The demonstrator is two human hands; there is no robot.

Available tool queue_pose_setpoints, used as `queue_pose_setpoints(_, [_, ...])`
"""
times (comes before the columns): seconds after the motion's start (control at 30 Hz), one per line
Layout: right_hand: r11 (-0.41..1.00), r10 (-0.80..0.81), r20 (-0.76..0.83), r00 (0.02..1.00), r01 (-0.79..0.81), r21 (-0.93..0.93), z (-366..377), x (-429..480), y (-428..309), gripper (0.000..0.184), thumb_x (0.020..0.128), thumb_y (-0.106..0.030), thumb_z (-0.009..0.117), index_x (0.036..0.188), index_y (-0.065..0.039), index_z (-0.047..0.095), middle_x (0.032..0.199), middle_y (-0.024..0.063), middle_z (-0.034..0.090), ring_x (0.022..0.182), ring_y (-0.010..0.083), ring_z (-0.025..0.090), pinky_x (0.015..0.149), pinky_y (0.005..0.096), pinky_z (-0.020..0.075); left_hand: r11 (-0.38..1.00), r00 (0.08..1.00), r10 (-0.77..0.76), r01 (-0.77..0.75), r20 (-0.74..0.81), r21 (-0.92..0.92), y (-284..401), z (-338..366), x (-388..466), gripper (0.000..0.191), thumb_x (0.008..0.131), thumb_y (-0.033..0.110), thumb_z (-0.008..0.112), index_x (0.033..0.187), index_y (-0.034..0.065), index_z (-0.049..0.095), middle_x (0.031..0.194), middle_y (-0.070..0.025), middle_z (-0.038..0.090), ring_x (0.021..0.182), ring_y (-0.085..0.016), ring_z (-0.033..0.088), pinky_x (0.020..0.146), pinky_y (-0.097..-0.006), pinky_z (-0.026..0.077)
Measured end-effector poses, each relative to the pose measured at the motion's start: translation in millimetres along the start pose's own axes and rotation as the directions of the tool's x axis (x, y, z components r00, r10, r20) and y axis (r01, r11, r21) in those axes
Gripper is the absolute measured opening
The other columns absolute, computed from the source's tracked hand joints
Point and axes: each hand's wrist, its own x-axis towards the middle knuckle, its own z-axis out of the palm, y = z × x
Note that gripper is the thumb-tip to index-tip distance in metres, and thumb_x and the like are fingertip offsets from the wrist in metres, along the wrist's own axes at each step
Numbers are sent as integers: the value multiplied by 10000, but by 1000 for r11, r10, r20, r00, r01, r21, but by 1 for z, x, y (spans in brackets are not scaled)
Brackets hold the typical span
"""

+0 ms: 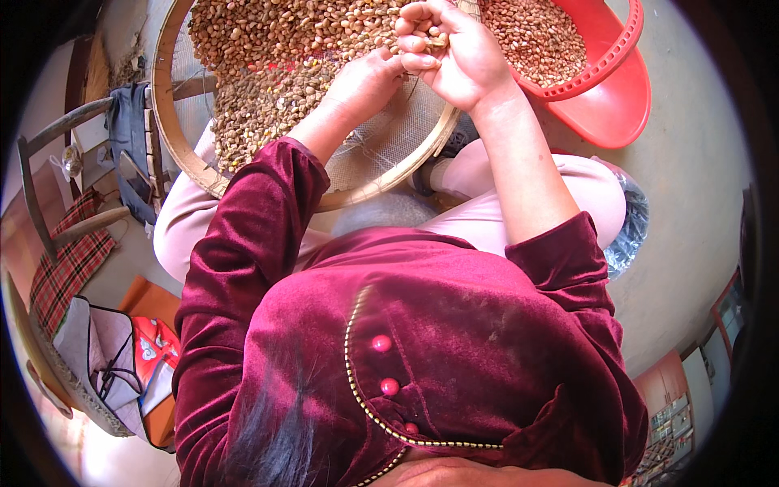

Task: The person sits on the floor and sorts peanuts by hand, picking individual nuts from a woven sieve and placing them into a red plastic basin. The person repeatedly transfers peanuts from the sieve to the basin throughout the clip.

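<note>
A round wooden-rimmed sieve (204, 173) with a wire mesh rests over my lap. Peanut kernels (298, 30) cover its far part, and smaller, browner kernels and bits (255, 109) lie nearer on the left. My right hand (462, 58) is palm up above the sieve's right side, its fingers curled around several kernels (433, 39). My left hand (365, 85) is held low over the mesh, fingertips close to my right hand; whether anything is between them is hidden. Right of the sieve, a red plastic basket (614, 109) with an arched handle holds many reddish peanut kernels (535, 42).
A wooden chair (67, 125) with dark cloth (129, 146) stands at the left. Below it are a plaid cloth (73, 262) and a bag (112, 359). Clear plastic (630, 225) lies beside my right knee. Cabinets (669, 395) show at the lower right rim.
</note>
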Motion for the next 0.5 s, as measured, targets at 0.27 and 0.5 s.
queue_pose_setpoints(0.27, [999,-8,-51,999,6,-48,3,-2,0,333,984,-337,450,881,-47,578,777,75,551,600,137,498,481,230,373,991,997,-24,33,-68,129,-4,-7,-3,180,825,236,660,1001,208,678,889,-79,676,760,-285,666,671,-377,544])
queue_pose_setpoints(0.5, [994,-18,-5,1000,17,-104,2,1,0,318,984,-335,447,877,-61,569,770,68,553,598,133,501,483,226,375,933,926,-346,324,-150,-155,-4,-56,0,185,865,224,668,966,69,669,749,-60,675,662,-118,626,616,-276,512])
